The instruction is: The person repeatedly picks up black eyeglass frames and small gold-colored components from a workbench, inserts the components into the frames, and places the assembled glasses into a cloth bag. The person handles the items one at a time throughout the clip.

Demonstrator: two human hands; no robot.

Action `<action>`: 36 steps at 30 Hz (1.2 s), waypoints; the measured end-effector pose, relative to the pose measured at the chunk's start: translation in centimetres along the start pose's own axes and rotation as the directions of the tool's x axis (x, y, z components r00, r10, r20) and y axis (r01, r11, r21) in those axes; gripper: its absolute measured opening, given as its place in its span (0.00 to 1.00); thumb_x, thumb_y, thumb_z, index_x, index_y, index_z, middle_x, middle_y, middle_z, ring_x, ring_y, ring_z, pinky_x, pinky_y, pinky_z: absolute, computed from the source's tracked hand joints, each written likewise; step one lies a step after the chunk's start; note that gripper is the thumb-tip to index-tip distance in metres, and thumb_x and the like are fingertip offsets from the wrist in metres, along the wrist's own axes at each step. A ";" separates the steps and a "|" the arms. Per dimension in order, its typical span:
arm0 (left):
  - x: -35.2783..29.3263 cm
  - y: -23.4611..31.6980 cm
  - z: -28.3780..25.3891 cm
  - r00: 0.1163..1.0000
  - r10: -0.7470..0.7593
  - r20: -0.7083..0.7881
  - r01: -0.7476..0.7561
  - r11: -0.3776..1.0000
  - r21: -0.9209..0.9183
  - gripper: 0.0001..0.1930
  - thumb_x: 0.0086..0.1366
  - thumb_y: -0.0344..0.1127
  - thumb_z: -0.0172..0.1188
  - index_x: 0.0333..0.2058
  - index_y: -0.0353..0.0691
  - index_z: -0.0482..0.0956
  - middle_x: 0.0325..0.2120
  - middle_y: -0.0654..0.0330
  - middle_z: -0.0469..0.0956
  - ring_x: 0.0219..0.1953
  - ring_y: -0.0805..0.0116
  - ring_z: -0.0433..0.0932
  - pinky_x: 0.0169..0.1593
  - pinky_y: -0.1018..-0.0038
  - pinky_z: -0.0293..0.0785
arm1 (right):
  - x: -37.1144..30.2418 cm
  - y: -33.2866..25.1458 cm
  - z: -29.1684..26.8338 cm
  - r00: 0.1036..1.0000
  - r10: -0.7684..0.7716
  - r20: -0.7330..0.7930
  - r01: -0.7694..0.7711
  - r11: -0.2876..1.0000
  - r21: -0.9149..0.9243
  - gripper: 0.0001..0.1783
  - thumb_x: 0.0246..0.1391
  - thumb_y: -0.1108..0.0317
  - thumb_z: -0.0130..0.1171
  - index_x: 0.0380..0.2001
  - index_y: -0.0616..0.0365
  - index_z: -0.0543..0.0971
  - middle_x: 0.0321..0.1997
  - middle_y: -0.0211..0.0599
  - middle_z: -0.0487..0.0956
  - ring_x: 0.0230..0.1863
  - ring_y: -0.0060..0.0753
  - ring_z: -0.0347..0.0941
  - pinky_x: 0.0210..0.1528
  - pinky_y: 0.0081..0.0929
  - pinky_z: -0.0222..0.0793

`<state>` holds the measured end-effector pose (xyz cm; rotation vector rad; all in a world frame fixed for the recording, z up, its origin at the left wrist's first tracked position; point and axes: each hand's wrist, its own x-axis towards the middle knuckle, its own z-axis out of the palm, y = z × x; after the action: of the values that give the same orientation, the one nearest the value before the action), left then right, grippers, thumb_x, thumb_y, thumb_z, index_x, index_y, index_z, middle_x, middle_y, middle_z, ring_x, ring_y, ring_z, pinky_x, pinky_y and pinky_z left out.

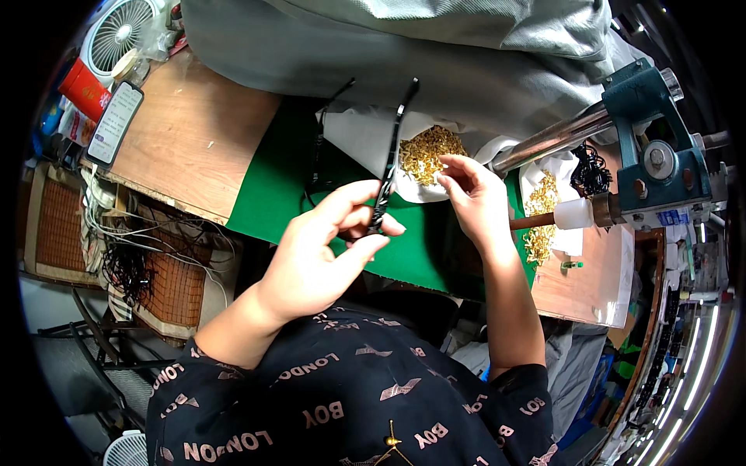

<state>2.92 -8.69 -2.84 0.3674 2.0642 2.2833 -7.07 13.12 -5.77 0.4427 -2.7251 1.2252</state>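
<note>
My left hand (318, 252) holds a pair of dark eyeglasses (385, 182) with a black-and-white pattern, its fingers and thumb closed near the hinge end. Both temples point away from me, over a green mat (264, 182). At the near edge of a heap of small gold metal pieces (423, 151) is my right hand (478, 198), thumb and fingers drawn together. Whatever lies between those fingertips is too small to make out. The heap rests on white paper (420, 193).
A dark green machine (660, 140) with a metal shaft overhangs the right side. Near it lie a second gold heap (542, 202) and a black bundle (592, 169). A phone (115, 124), a white fan (123, 35) and loose cables (155, 237) are at left; grey cloth (373, 54) hangs behind.
</note>
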 end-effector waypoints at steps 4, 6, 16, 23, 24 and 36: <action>1.0 -0.1 1.1 0.992 -0.121 0.035 0.122 0.992 -0.022 0.25 0.58 0.19 0.53 0.55 0.33 0.62 0.37 0.59 0.77 0.35 0.79 0.73 0.38 0.83 0.72 | -1.1 -0.9 -0.3 0.997 -0.040 -0.072 0.046 0.995 0.091 0.11 0.47 0.78 0.60 0.37 0.61 0.78 0.31 0.40 0.80 0.31 0.29 0.77 0.37 0.23 0.72; 1.3 -0.4 1.4 0.989 -0.140 0.046 0.142 0.989 -0.041 0.25 0.58 0.18 0.52 0.55 0.33 0.62 0.38 0.59 0.76 0.36 0.78 0.74 0.39 0.82 0.72 | -2.3 -3.2 -1.0 0.990 -0.130 -0.063 0.139 0.977 0.163 0.11 0.45 0.80 0.60 0.35 0.61 0.79 0.30 0.39 0.80 0.30 0.31 0.77 0.36 0.24 0.72; 1.3 0.6 2.2 0.937 -0.146 0.319 0.264 0.892 -0.367 0.25 0.60 0.20 0.52 0.56 0.32 0.60 0.43 0.58 0.75 0.44 0.76 0.73 0.44 0.82 0.69 | -4.7 -6.9 -3.4 0.564 -0.826 0.006 0.816 0.557 -0.153 0.17 0.31 0.77 0.61 0.32 0.67 0.77 0.33 0.42 0.78 0.32 0.37 0.75 0.31 0.27 0.74; 1.5 1.3 4.0 0.970 -0.116 0.215 0.192 0.905 -0.380 0.19 0.62 0.23 0.51 0.53 0.33 0.63 0.39 0.55 0.77 0.40 0.73 0.76 0.40 0.79 0.74 | -6.3 -5.7 -3.2 0.681 -0.699 -0.217 0.699 0.709 -0.092 0.18 0.37 0.81 0.61 0.37 0.64 0.78 0.42 0.44 0.77 0.39 0.41 0.75 0.41 0.31 0.72; 1.5 1.7 4.2 0.967 -0.123 0.225 0.201 0.907 -0.371 0.18 0.63 0.23 0.51 0.52 0.32 0.63 0.38 0.56 0.77 0.39 0.74 0.75 0.40 0.80 0.73 | -6.8 -5.0 -3.8 0.718 -0.646 -0.259 0.637 0.760 -0.130 0.19 0.39 0.82 0.60 0.39 0.64 0.76 0.41 0.44 0.77 0.40 0.42 0.74 0.43 0.32 0.70; 6.7 3.5 12.7 0.945 0.035 0.325 0.179 0.777 -0.603 0.28 0.60 0.20 0.51 0.59 0.36 0.55 0.56 0.56 0.61 0.38 0.74 0.75 0.33 0.82 0.73 | -10.2 -1.1 -7.9 0.936 0.218 -0.278 -0.027 0.829 0.558 0.09 0.59 0.70 0.50 0.34 0.65 0.75 0.30 0.30 0.77 0.32 0.17 0.70 0.34 0.15 0.65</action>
<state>-0.61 4.55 2.72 0.5493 1.0529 2.4810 2.83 20.54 -2.06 0.0831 -2.1158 1.9251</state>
